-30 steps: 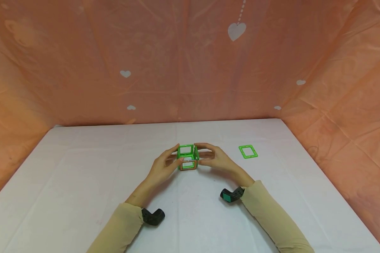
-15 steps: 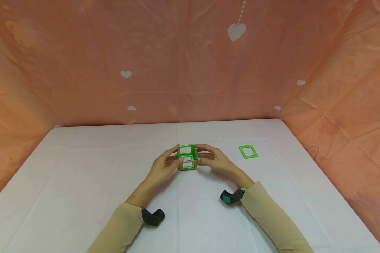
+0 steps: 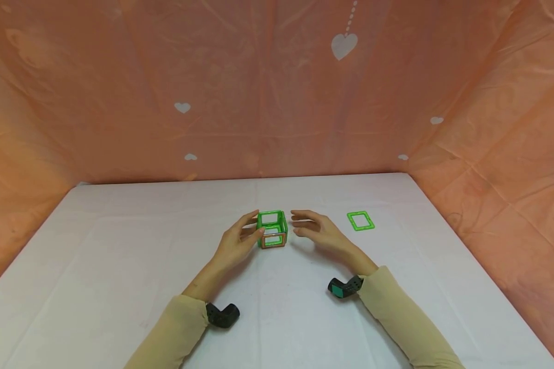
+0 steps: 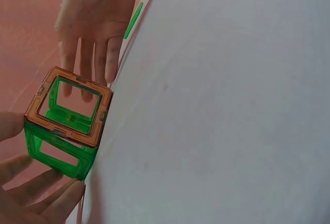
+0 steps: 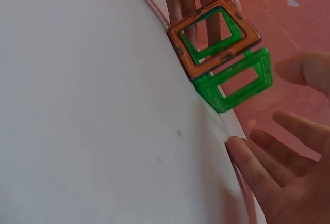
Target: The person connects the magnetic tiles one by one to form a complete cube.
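Note:
On the table [image 3: 277, 302] sits an open-topped box of magnetic tiles [image 3: 273, 239], with green square frames and one orange frame facing the near side. My left hand [image 3: 235, 243] holds the box's left side, thumb at the front corner and fingers towards the back. In the left wrist view the thumb [image 4: 10, 125] meets a corner beside the orange tile [image 4: 100, 100]. Just right of the box, my right hand [image 3: 323, 233] is apart from it, fingers spread and holding nothing. The right wrist view shows a gap between its fingers [image 5: 258, 162] and the green side tile [image 5: 234, 102].
A single green square magnetic tile [image 3: 361, 221] lies flat to the right, beyond the right hand. Orange cloth [image 3: 258, 102] with pale hearts hangs behind the table and along both sides. Each wrist carries a black camera [image 3: 223, 315].
My right hand has let go of the box's right side and drawn back a little to the right. The box and left hand stay nearly in place.

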Available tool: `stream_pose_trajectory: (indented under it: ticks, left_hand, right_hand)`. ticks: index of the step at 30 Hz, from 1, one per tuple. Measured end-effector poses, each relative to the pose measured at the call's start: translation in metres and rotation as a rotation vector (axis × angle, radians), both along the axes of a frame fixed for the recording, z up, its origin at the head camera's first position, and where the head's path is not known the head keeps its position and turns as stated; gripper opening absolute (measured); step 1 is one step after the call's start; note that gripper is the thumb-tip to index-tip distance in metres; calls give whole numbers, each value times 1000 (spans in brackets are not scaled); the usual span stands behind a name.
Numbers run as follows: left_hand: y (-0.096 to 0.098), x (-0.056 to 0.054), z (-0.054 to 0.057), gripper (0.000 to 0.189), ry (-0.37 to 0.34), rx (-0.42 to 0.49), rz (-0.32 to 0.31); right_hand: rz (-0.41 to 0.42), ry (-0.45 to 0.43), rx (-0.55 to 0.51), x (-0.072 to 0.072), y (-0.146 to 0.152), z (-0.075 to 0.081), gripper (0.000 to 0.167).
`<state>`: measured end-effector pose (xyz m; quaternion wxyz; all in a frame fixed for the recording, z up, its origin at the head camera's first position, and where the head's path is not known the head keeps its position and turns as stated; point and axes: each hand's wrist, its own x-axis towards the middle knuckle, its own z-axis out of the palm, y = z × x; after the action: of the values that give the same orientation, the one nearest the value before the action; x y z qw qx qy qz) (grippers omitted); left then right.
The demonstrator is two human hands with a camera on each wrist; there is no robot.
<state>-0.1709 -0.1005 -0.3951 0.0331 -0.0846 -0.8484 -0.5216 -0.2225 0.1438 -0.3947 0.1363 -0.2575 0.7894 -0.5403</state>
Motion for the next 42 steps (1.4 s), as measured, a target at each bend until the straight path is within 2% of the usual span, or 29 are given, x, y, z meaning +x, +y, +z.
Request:
stream_pose_trajectory:
  ticks: [7,11,17,27,35,42]
  left_hand:
    - [0,1,2,53,-29,-8,5]
    - [-1,1,1,53,-10,-13,2]
    - [-3,0,-1,52,16,4,-2]
    - [-3,0,-1,52,15,-4,0]
    - [-1,0,0,51,15,-12,0]
    - [0,0,1,63,-79,33,-19]
  right_hand:
    - [-107,55,33,0,18,0,50]
    - [-167,65,5,0,31,0,48]
    - [-194,79,-34,0,45,0,47]
    - [-241,83,-27,2,61,0,46]
    - [-296,189,36,2,72,3,43]
    - [-365,209,123,4,85,4,45]
